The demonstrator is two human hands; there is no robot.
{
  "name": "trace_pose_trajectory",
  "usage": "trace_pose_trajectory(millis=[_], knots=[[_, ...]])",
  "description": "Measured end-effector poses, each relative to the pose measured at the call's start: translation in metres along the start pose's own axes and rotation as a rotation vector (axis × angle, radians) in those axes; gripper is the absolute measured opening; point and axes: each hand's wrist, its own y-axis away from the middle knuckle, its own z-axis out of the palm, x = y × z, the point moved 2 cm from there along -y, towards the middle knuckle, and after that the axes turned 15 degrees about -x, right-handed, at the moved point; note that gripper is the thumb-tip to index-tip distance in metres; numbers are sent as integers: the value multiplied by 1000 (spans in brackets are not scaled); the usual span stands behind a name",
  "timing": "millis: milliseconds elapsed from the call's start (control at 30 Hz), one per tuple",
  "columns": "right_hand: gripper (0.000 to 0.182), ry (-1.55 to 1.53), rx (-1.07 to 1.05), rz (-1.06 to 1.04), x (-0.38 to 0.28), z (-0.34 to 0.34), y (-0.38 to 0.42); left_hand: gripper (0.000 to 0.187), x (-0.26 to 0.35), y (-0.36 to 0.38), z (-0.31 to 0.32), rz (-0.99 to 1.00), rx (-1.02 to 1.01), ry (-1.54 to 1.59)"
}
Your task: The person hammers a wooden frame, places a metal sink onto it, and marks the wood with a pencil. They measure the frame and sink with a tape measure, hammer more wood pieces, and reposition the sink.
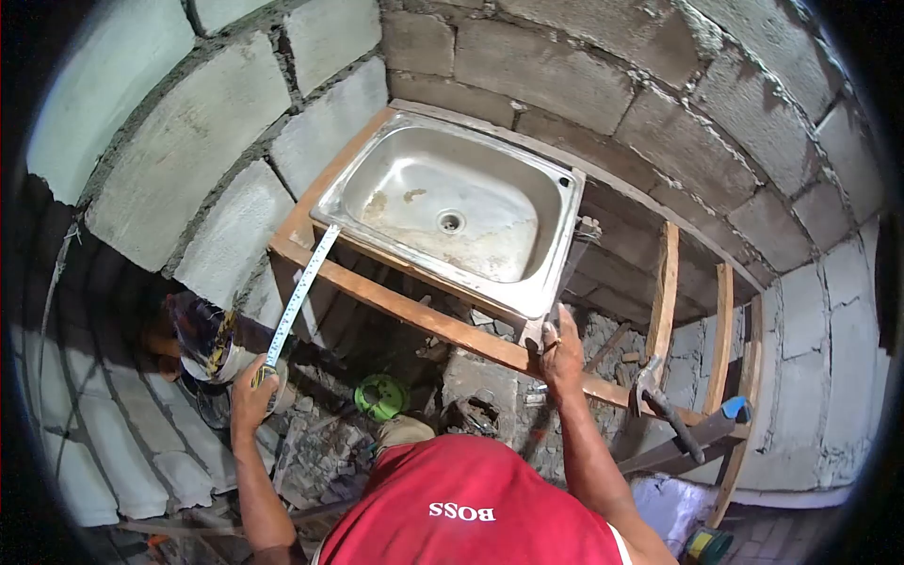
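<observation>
My left hand (252, 391) is closed round a tape measure (267, 373). Its pale blade (303, 286) runs out to the frame by the sink's near left corner. A stained stainless steel sink (428, 250) lies on a wooden frame (433, 321), against the block walls. At the sink's near right corner, my right hand (563, 363) rests by the front rail, fingers stretched forward and thumb apart. Whether something small lies between those fingers is hard to see. A hammer (667, 411) hangs over the rail to the right of this hand.
Grey block walls (546, 66) enclose the corner. Upright-looking wooden crosspieces (663, 292) span the frame's right part. Rubble (325, 457) and a green round object (381, 396) lie below. A bucket (209, 353) stands at left, and a saw with a blue-marked handle (734, 409) at right.
</observation>
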Motion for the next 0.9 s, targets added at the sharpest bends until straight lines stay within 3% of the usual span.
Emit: trace_pose_trajectory(millis=[100, 467, 700, 900], knots=[[47, -118, -103, 109, -15, -6, -2, 57, 9, 0, -2, -44, -5, -72], [38, -12, -19, 75, -9, 2, -2, 56, 2, -11, -20, -2, 96, -187], [33, -61, 17, 39, 1, 10, -3, 58, 1, -16, -29, -107, 50, -73], [32, -88, 14, -3, 6, 12, -3, 60, -19, -29, -35, -86, 74, -258]])
